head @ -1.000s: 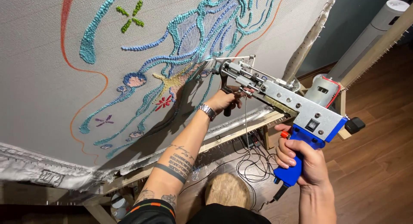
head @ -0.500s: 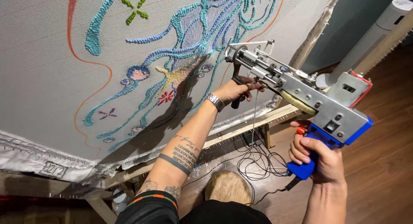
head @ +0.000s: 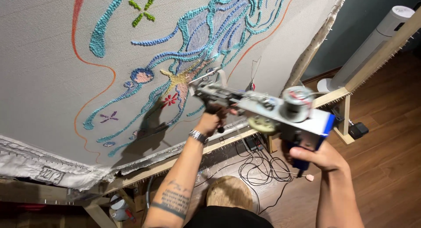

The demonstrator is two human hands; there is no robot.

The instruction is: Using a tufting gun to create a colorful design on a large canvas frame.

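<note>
A dark wooden floor (head: 386,136) is seen from the head camera, and above it a grey cloth (head: 52,79) is stretched on a wooden frame (head: 184,160), worked with turquoise, pink and green tufted lines. A tufting gun (head: 263,109) is held in front of the cloth, just below and to the right of the tufted yellow star. Its long axis runs from lower right to upper left, with the needle end pointed at the cloth, close to the star; whether the tip touches the fabric cannot be told because of blur. The left hand (head: 210,120) is closed around the dark front handle under the gun's nose, knuckles toward the camera. The right hand (head: 318,155) is wrapped tightly around the blue rear grip, below the motor and gear. The gun's body lies between the two hands and hides part of the frame's lower rail. Black cables (head: 258,166) are coiled on the floor beneath, near a round wooden stool (head: 229,193). A white tower fan (head: 372,44) stands at the right, behind the frame.
</note>
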